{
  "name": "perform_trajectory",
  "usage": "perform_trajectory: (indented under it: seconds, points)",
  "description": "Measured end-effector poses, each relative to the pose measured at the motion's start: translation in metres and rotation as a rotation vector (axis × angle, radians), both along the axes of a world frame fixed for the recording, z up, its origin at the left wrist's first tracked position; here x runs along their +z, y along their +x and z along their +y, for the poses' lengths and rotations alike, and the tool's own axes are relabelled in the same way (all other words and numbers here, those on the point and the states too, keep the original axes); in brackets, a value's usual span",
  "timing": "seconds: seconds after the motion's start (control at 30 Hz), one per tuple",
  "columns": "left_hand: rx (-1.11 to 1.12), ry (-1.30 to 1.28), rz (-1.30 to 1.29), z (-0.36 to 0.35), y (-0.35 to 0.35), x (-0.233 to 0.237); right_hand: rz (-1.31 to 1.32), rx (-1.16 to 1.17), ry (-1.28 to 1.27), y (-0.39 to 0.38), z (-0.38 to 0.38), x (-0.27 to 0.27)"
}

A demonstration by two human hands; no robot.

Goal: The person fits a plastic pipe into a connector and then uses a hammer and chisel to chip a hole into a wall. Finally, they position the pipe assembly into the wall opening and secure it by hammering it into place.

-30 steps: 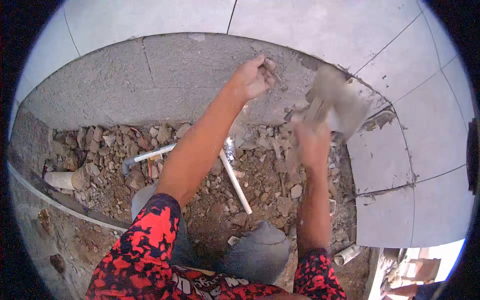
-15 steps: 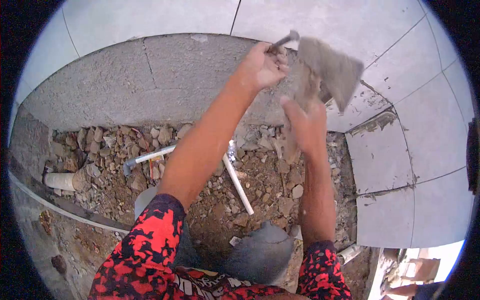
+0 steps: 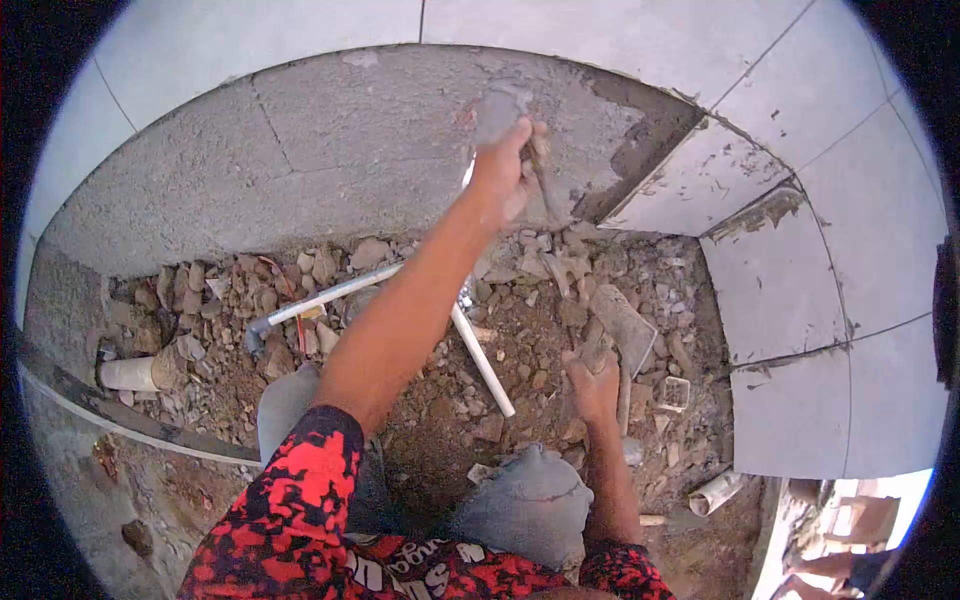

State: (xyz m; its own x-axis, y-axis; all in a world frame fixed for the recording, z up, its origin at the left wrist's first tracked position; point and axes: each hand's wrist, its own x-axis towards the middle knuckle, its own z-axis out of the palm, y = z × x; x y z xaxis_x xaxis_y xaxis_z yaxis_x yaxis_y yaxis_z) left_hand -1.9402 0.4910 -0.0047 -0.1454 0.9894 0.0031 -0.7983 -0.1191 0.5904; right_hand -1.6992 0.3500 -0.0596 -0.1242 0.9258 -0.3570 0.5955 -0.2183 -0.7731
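Flat-bladed trowel (image 3: 625, 328): in the right hand (image 3: 596, 388), over the rubble (image 3: 225, 315)
Blade: toward 1 o'clock from the right fingers
Right fingers: curled around the handle
Left hand (image 3: 503, 175): about 11 o'clock from the trowel, well apart, before the cement wall (image 3: 330, 180)
Left fingers: pinching a slim tool (image 3: 546, 190), long axis roughly 11 to 5 o'clock, tip blurred
Nearer hand: right

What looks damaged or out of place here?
A thin, crack-like line runs down the left part of the grey wall. Amid the rubble, the lower end of a white pipe joins nothing visible. Dark smears mark the pale tiles at right, which look cleaner elsewhere.
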Motion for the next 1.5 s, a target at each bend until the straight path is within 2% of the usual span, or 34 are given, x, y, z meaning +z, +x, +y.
perform_trajectory:
  seconds: [0.07, 0.17, 0.23, 0.3, 0.37, 0.43, 0.5, 0.53, 0.57, 0.63, 0.7, 0.73, 0.77, 0.8, 0.87, 0.93, 1.0, 1.03, 1.1, 1.17, 1.23, 1.33, 1.4, 1.43, 1.5]
  points:
    - [0.032, 0.002, 0.043, -0.002, -0.005, 0.010, -0.007, -0.019, 0.153, -0.001, 0.000, -0.004]
    - [0.082, 0.010, 0.089, 0.002, -0.012, 0.018, -0.092, -0.024, 0.040, 0.000, 0.006, -0.010]
    - [0.095, 0.020, 0.098, 0.010, -0.018, 0.022, -0.050, 0.000, 0.135, -0.003, 0.009, -0.012]
    - [-0.015, 0.084, 0.023, 0.018, -0.022, 0.020, -0.014, 0.024, 0.226, -0.012, 0.008, 0.004]
    - [0.013, 0.029, -0.059, 0.021, -0.020, 0.035, 0.155, 0.055, 0.400, -0.032, 0.002, 0.060]
    - [0.043, -0.038, -0.147, 0.024, -0.019, 0.045, 0.110, 0.415, 0.836, -0.017, 0.017, 0.080]
    - [-0.024, -0.001, -0.235, 0.027, -0.021, 0.050, 1.017, 0.225, 0.958, -0.050, 0.010, 0.120]
    - [-0.020, -0.001, -0.240, 0.024, -0.020, 0.053, 1.014, 0.231, 0.955, -0.057, 0.010, 0.131]
    - [0.006, -0.007, -0.180, 0.020, -0.017, 0.055, 1.165, 0.234, 1.173, -0.062, 0.010, 0.139]
    - [0.030, -0.005, -0.121, 0.018, -0.017, 0.059, 0.703, 0.209, 1.411, -0.066, 0.026, 0.135]
    - [-0.010, -0.026, -0.209, 0.018, -0.016, 0.058, 0.051, 0.230, 1.034, -0.079, 0.068, 0.104]
    - [-0.021, -0.025, -0.211, 0.020, -0.014, 0.057, 0.010, 0.280, 0.722, -0.089, 0.083, 0.094]
    - [-0.018, -0.059, -0.201, 0.024, -0.014, 0.056, 0.010, 0.269, 0.729, -0.083, 0.077, 0.086]
    - [-0.009, -0.078, -0.186, 0.030, -0.017, 0.059, -0.113, 0.373, 0.836, -0.079, 0.067, 0.084]
    - [-0.011, -0.007, -0.188, 0.044, -0.021, 0.056, 0.077, 0.241, 0.895, -0.074, 0.049, 0.093]
    - [-0.036, -0.044, -0.212, 0.035, -0.015, 0.031, 0.448, -0.253, 0.852, -0.063, 0.031, 0.084]
    - [-0.061, 0.027, -0.166, 0.029, -0.017, 0.039, 0.512, -0.491, 0.948, -0.049, 0.049, 0.090]
    - [-0.065, 0.029, -0.169, 0.028, -0.017, 0.040, 0.873, 0.131, 1.049, -0.046, 0.054, 0.128]
    - [-0.019, 0.010, -0.144, 0.026, -0.018, 0.044, 0.573, 0.512, 1.221, -0.051, 0.069, 0.114]
    - [-0.001, 0.008, -0.149, 0.030, -0.021, 0.040, 0.025, 0.172, 0.906, -0.070, 0.095, 0.049]
    - [0.015, 0.016, -0.137, 0.034, -0.023, 0.039, 0.102, 0.129, 0.548, -0.077, 0.102, 0.043]
    - [0.039, -0.063, -0.079, 0.017, -0.013, 0.017, 0.233, 0.223, 0.526, -0.054, 0.047, 0.031]
    - [0.180, -0.162, 0.192, 0.006, 0.002, 0.011, 0.523, -0.072, 0.420, -0.051, 0.025, 0.034]
    - [0.182, -0.152, 0.203, 0.001, 0.007, 0.001, 0.535, -0.072, 0.429, -0.046, 0.021, 0.032]
    - [0.104, -0.222, 0.163, -0.006, 0.016, -0.027, 0.329, -0.136, 0.373, -0.034, 0.015, 0.025]
